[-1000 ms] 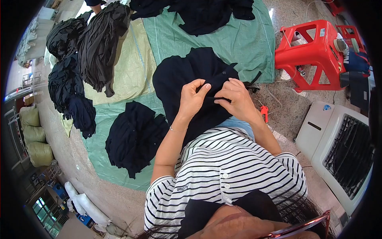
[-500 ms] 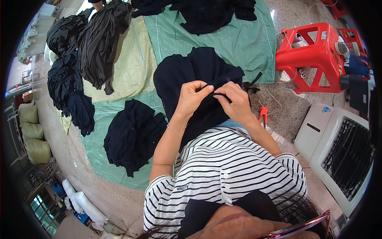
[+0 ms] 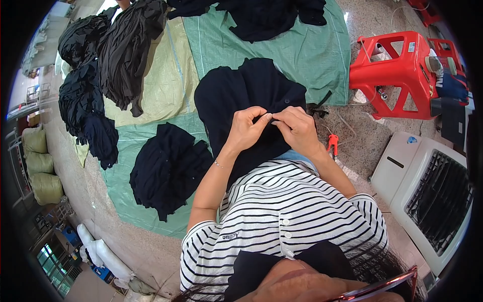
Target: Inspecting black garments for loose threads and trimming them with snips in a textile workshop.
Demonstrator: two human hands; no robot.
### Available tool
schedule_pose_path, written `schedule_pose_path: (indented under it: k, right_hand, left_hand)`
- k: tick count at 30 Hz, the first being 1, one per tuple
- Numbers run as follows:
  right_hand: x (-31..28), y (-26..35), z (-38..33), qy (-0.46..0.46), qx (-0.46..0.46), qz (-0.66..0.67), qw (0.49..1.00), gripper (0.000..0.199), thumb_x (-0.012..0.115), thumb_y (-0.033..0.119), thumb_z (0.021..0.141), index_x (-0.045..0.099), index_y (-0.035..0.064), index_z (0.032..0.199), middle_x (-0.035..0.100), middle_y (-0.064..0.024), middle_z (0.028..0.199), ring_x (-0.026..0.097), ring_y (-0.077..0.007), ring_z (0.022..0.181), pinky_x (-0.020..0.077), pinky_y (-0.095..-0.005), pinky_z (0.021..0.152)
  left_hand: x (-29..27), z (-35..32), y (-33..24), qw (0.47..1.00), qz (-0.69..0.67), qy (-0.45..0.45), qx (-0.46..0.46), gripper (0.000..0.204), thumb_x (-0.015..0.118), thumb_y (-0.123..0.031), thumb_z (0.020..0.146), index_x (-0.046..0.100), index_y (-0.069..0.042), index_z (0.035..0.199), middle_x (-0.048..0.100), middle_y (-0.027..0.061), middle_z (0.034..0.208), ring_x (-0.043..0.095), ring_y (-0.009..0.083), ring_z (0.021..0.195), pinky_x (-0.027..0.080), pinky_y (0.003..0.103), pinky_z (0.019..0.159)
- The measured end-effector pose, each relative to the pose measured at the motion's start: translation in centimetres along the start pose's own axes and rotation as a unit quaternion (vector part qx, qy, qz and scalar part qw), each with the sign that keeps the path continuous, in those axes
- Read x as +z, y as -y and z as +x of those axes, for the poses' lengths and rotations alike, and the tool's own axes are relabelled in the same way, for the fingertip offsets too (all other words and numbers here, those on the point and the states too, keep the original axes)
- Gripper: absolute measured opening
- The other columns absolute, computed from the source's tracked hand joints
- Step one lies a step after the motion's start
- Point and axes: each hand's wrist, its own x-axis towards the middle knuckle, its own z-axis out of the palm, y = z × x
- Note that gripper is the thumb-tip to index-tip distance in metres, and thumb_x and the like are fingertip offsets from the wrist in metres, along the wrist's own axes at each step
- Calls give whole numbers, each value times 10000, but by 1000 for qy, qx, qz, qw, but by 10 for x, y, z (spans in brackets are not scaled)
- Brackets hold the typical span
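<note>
Evidently our left hand (image 3: 250, 132) and right hand (image 3: 298, 132) pinched the navy garment (image 3: 236, 88) near its button (image 3: 287, 101), grips closed; slackening might have lost it.

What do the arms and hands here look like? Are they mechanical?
No, they're a person's: the left hand and right hand wear no gloves. White cloth short sleeves with thin dark stripes cover the upper arms, and a thin, silvery bracelet is at the left wrist.
</note>
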Motion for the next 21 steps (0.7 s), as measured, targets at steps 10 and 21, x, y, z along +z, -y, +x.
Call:
schedule_pose_path:
  k: [10, 21]
  right_hand:
    - [-1, -4, -2, 45, 26, 25, 998, 174, 741, -28, 743, 687, 17, 903, 658, -95, 788, 638, -273, 732, 483, -352, 681]
    - [5, -14, -8, 84, 226, 232, 942, 45, 705, 23, 870, 687, 2, 905, 665, -11, 805, 602, -85, 757, 463, -238, 679]
  left_hand:
    - [-2, -12, 7, 999, -22, 27, -19, 188, 764, -94, 856, 662, 58, 895, 573, 6, 756, 471, 72, 655, 381, 246, 582]
    - [4, -15, 6, 998, -13, -21, 61, 76, 664, -15, 849, 645, 56, 865, 564, 53, 705, 496, 112, 618, 394, 262, 575]
